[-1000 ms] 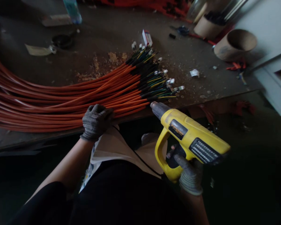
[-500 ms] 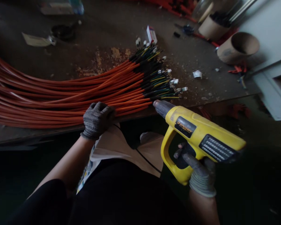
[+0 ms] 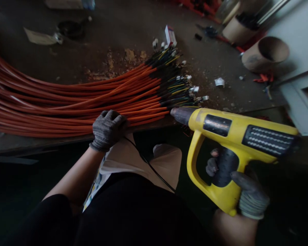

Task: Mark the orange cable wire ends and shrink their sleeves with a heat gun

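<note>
A thick bundle of orange cables [image 3: 74,89] curves in from the left and lies along the near side of the workbench [image 3: 123,27]. At their right ends are black sleeves, thin green and yellow wires and small white connectors [image 3: 195,89]. My left hand [image 3: 109,130], in a grey glove, is closed over the nearest cables; its fingertips are hidden. My right hand [image 3: 251,194], also gloved, grips a yellow heat gun [image 3: 237,124] by its black handle. The nozzle points left, close to the black-sleeved ends of the nearest cables; whether it touches them I cannot tell.
Cardboard tubes [image 3: 264,54] stand at the back right beside a pale cabinet [image 3: 301,51]. A small red-and-white box [image 3: 170,36] lies behind the connectors. Red-handled pliers [image 3: 265,80] and a white scrap [image 3: 219,82] are to the right. A dark cord [image 3: 156,169] crosses my lap.
My right hand has moved right and the heat gun has turned more level, its nozzle staying close to the cable ends. My left hand has stayed on the cables.
</note>
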Available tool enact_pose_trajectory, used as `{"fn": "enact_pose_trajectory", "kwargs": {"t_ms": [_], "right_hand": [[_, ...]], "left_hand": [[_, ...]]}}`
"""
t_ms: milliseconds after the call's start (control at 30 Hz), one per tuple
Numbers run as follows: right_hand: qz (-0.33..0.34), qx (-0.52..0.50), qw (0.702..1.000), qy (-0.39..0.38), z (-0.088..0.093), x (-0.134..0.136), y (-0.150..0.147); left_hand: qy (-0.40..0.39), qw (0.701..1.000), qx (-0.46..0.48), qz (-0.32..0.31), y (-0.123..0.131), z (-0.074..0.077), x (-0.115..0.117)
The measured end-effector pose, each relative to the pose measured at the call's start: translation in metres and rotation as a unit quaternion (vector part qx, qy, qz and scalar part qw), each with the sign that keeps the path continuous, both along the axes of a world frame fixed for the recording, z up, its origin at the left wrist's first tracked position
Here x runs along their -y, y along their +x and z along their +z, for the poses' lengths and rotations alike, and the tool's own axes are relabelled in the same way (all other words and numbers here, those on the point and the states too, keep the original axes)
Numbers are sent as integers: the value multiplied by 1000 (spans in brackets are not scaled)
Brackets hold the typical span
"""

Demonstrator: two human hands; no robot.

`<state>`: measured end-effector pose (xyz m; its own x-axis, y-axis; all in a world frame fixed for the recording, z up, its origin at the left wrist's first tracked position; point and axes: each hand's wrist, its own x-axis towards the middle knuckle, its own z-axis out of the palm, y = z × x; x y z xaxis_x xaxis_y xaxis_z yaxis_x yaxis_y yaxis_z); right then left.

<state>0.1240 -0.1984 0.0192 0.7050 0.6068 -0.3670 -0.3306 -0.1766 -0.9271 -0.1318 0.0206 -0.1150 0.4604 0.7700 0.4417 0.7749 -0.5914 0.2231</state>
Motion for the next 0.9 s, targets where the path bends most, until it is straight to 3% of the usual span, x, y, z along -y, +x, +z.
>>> {"fn": "enact_pose_trajectory", "kwargs": {"t_ms": [167,400,900], "right_hand": [[27,11,1000,7,0,0,3],[-6,5,1000,-6,2,0,-4],[79,32,996,17,0,5,2]], "left_hand": [[-14,1000,4,9,1,2,0],[-12,1000,6,8,2,2,0],[-47,998,20,28,2,2,2]]}}
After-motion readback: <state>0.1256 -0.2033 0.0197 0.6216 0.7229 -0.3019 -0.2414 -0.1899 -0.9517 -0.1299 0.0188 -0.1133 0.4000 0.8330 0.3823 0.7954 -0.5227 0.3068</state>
